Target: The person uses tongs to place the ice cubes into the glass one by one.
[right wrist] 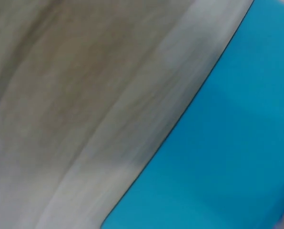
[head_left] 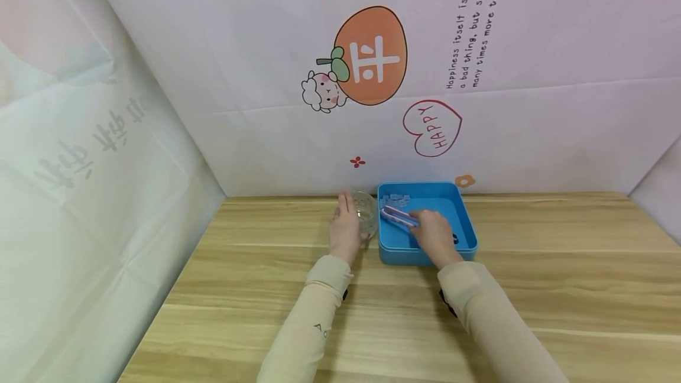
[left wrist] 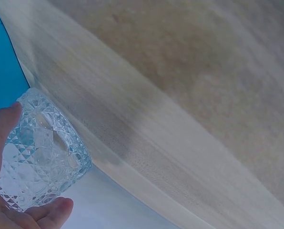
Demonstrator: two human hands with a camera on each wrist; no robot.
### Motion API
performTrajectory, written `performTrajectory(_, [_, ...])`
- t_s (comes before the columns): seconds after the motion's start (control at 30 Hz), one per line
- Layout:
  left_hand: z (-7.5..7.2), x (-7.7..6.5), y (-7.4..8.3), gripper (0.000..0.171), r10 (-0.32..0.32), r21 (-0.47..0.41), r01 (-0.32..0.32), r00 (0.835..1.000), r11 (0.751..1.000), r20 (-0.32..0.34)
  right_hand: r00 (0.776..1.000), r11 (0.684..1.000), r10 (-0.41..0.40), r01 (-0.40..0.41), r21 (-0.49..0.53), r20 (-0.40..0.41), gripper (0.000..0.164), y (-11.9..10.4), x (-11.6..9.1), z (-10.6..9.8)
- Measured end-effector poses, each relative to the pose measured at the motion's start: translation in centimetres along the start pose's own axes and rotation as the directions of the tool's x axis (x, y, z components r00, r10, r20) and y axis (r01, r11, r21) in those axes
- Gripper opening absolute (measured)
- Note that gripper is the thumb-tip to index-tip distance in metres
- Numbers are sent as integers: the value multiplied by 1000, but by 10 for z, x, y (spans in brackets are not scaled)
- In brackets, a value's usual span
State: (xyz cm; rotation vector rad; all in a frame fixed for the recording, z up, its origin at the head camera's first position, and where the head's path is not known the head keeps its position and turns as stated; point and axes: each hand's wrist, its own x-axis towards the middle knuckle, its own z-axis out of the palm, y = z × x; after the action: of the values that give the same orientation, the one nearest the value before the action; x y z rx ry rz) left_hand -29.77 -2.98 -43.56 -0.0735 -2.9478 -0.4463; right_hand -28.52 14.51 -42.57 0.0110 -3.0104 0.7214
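A clear cut-glass bowl [head_left: 366, 208] [left wrist: 42, 152] stands on the table against the left side of a blue box [head_left: 425, 257]. My left hand [head_left: 344, 229] grips the bowl from its left, with the thumb on one side and fingers on the other in the left wrist view. Inside the box, my right hand [head_left: 435, 235] holds a pair of pale pink-and-white tongs [head_left: 399, 217]. Their tips point left, close to a cluster of small light-blue pieces [head_left: 395, 200] in the far left corner. Whether the tips pinch a piece is too small to tell.
The wooden table [head_left: 245, 288] meets a printed white cloth wall [head_left: 276, 146] just behind the box and bowl. Another white cloth [head_left: 106, 223] hangs at the left. A small black thing [head_left: 455, 239] shows beside the right hand in the box.
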Motion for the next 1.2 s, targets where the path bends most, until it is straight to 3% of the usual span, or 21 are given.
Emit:
performTrajectory(0.37, [-1, 0, 1, 107, 5, 1, -5, 1000, 1000, -3, 1000, 1000, 0, 0, 10, -5, 37, 10, 0, -6])
performTrajectory(1.2, [-1, -3, 1, 106, 14, 29, -14, 999, 999, -30, 985, 994, -111, 113, 9, -136, 36, 32, -7, -21])
